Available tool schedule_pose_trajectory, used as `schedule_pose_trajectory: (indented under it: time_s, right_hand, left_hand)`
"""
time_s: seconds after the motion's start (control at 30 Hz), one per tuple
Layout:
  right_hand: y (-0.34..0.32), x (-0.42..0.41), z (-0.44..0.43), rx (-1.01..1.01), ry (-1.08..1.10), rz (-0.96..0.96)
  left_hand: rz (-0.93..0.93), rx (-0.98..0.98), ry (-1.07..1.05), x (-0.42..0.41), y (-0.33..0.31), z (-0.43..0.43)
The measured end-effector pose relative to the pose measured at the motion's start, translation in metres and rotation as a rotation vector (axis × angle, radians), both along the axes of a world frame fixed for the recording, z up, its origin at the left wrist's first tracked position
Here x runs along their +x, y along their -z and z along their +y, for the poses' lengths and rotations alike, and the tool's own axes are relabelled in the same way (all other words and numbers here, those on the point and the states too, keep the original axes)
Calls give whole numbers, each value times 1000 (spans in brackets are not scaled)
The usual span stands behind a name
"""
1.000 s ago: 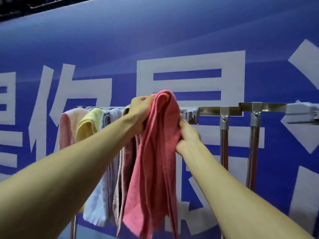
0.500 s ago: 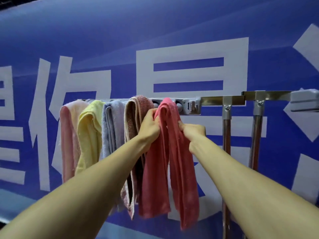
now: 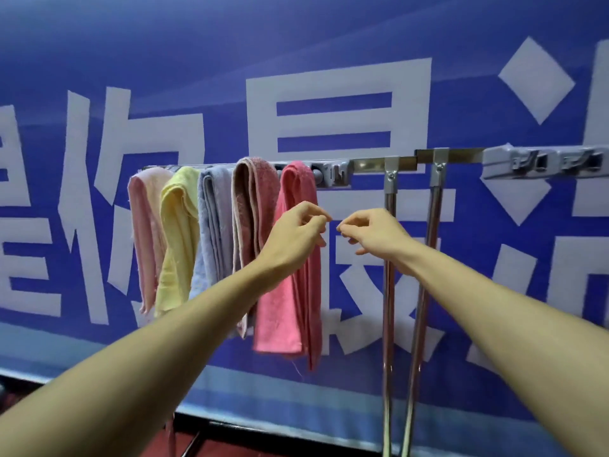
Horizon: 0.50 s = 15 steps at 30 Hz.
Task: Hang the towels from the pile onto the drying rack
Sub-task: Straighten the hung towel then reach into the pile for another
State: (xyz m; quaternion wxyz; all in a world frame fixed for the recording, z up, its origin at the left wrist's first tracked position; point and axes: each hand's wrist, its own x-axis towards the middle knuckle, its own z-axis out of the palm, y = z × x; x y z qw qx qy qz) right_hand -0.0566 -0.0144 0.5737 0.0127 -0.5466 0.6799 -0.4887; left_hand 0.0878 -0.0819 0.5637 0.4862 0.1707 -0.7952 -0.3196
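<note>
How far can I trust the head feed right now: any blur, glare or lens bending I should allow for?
Head view: lighting is even, with a blue cast; the coral towel is smeared at its lower hem; the left hand and right hand look slightly soft; a bright glint sits on the drying rack beside its nearer upright; the wide lens stretches both forearms towards the bottom corners.

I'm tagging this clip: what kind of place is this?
Probably an indoor hall or staged work area, not a home: a blue banner with white characters covers the wall behind a metal drying rack holding towels.
</note>
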Motion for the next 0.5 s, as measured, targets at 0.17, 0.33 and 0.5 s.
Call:
schedule_pose_trajectory:
  time_s: [0.17, 0.33, 0.5]
  right_hand:
    - [57, -18, 55, 202, -15, -11]
    - [143, -47, 97, 423, 2, -24]
    - [247, -81, 111, 605, 14, -99]
  left_hand:
    - [-257, 198, 45, -6, 66, 26]
    - [-569, 252, 103, -15, 149, 52]
    - [-821, 300, 185, -38, 256, 60]
